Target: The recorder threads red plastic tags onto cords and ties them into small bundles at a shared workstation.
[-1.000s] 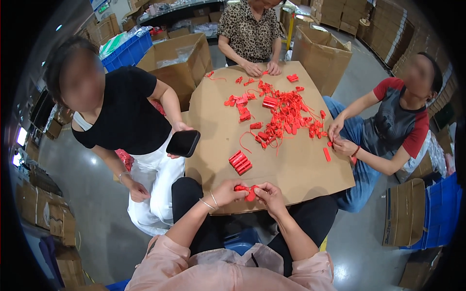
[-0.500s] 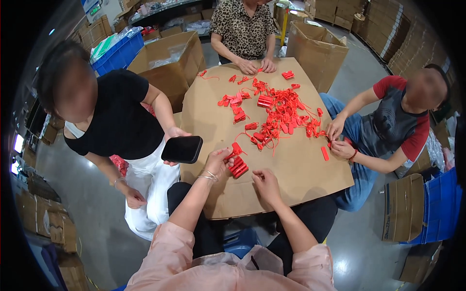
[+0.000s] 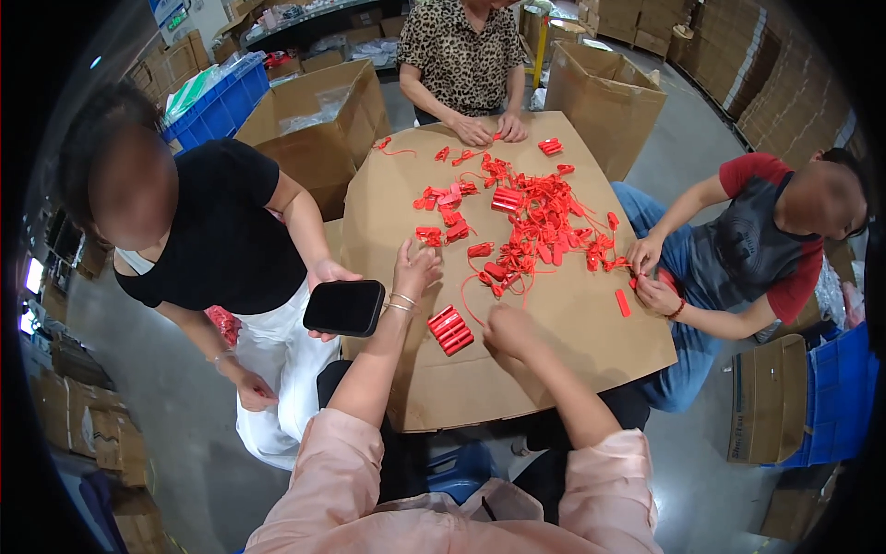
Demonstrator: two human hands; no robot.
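Note:
On the brown cardboard tabletop (image 3: 544, 379), my left hand (image 3: 417, 270) is just short of a small red plastic piece (image 3: 428, 235), fingers raised and apart, nothing visible in them. My right hand (image 3: 513, 331) is slightly blurred, its fingers curled in at the end of a thin red cord (image 3: 464, 300) that loops toward the pile. Between my hands lies a row of red tube-shaped pieces (image 3: 450, 330), side by side. Beyond them spreads a tangled heap of red plastic pieces with cords (image 3: 544, 217). Another red tube bundle (image 3: 507, 199) rests at the heap's left edge.
At left, a person in black (image 3: 217, 212) holds a dark phone (image 3: 344, 307) over the table edge. Across and at right, two people (image 3: 466, 55) (image 3: 738, 222) handle small red pieces. Cardboard boxes (image 3: 604, 106) and blue crates (image 3: 217, 97) stand around.
My left hand has moved away from me, and the red piece it held now lies on the table. My right hand has shifted slightly forward; a looped cord now reaches its fingers.

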